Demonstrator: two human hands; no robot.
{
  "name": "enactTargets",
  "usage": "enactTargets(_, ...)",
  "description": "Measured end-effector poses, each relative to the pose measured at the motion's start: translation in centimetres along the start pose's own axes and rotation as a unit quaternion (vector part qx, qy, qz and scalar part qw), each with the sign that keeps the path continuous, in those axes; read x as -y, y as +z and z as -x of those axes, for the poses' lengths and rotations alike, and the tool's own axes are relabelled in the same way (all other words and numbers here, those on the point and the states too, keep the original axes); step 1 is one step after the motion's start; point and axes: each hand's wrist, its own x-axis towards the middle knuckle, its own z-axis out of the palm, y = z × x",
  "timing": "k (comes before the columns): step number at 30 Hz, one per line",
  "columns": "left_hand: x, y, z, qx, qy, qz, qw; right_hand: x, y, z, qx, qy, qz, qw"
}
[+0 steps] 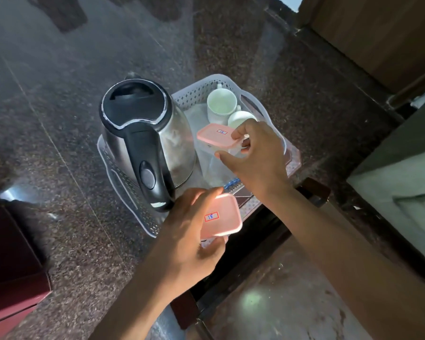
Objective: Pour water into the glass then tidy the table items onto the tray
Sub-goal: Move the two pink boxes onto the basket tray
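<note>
A white perforated tray (201, 90) sits on a small table over a dark stone floor. On its left stands a steel kettle (142, 133) with a black lid and handle. Two white cups (220, 104) stand at the tray's far right. My right hand (258, 155) grips a clear container with a pink lid (215, 136), held over the tray's middle. My left hand (194, 231) holds a second pink-lidded container (222, 218) with a "18" label, at the tray's near edge. A clear plastic item (215, 171) lies under my right hand.
A dark red box (12, 261) stands at the lower left. Wooden furniture (378, 33) rises at the upper right, and a grey-green surface (402, 173) lies at the right. The table's dark frame (312, 190) shows beneath the tray.
</note>
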Motion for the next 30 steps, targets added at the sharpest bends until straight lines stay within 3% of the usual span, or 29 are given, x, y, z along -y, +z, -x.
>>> enactTargets(15, -0.1, 0.2, 0.1, -0.029, -0.005, 0.026, 0.999, 1.8, 4.6, -3.5, 0.014, -0.145, 0.188, 0.971)
enactTargets(30, 0.1, 0.7, 0.1, -0.042, -0.007, 0.031, 0.999, 0.8, 5.6, -5.2, 0.131, -0.169, 0.194, 0.957)
